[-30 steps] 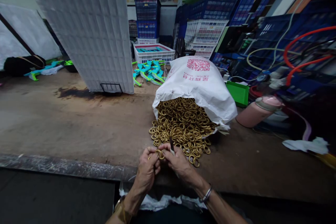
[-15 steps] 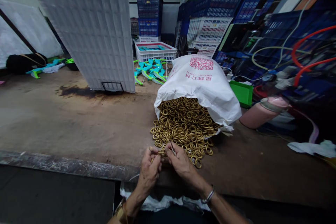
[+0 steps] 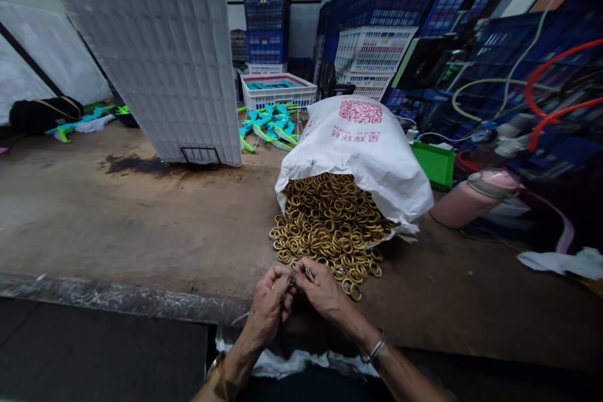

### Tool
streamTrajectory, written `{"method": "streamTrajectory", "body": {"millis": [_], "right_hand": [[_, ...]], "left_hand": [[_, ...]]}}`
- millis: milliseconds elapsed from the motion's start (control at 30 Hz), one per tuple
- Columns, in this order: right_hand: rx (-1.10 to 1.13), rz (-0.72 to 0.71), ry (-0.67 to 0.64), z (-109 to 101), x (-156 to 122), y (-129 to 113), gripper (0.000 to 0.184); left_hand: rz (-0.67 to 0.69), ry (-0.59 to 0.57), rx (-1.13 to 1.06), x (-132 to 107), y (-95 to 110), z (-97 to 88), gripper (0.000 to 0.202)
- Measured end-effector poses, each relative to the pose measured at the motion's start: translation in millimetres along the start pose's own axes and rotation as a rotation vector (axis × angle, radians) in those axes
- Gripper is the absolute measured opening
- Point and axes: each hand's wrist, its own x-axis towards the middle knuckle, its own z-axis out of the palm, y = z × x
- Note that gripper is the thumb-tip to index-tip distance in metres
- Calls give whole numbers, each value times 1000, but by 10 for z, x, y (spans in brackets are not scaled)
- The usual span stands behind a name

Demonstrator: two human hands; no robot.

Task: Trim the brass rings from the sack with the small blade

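Observation:
A white sack [image 3: 362, 151] lies on its side on the brown worktable [image 3: 141, 226], spilling a heap of gold rings [image 3: 330, 226] toward me. My left hand [image 3: 271, 304] pinches a single gold ring at the near edge of the heap. My right hand [image 3: 323, 292] touches it fingertip to fingertip and grips a thin dark tool that points up from between its fingers. The ring itself is mostly hidden by my fingers. Both wrists wear bracelets.
A large white grid panel [image 3: 155, 56] leans upright at the back left. Teal plastic parts [image 3: 268, 125] and a white crate [image 3: 277, 91] sit behind the sack. A green box [image 3: 436, 166], a pink bottle [image 3: 471, 198], hoses and stacked blue crates [image 3: 266, 22] crowd the right and back.
My hands have drawn closer together and slightly lower at the heap's near edge. The ring, visible between my fingers a second ago, is now mostly covered. The camera shifted a little.

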Motion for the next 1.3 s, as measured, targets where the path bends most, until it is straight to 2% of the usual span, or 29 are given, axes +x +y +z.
{"method": "streamTrajectory", "body": {"millis": [300, 500, 567, 633, 733, 867, 1100, 1233, 1300], "right_hand": [[118, 76, 13, 6, 33, 8, 18], [130, 72, -1, 10, 58, 46, 18], [48, 50, 40, -6, 43, 57, 18], [-125, -3, 73, -18, 10, 80, 15], [-382, -82, 5, -18, -63, 135, 21], [-591, -100, -82, 13, -131, 183, 34], [-717, -32, -137, -2, -127, 160, 32], [-740, 55, -49, -52, -85, 246, 28], [-736, 50, 26, -47, -57, 291, 26]], "left_hand": [[-10, -14, -37, -40, 17, 11, 30], [-80, -74, -143, -86, 95, 41, 31], [-78, -69, -159, -90, 111, 47, 30], [-57, -50, -156, -86, 108, 49, 30], [5, -45, -143, -68, 77, 44, 29], [52, -49, -99, -37, 23, 33, 30], [25, -38, -49, -132, 46, 48, 30], [-75, -113, -143, -280, 146, 54, 30], [-85, -131, -236, -307, 184, 23, 29]]}}
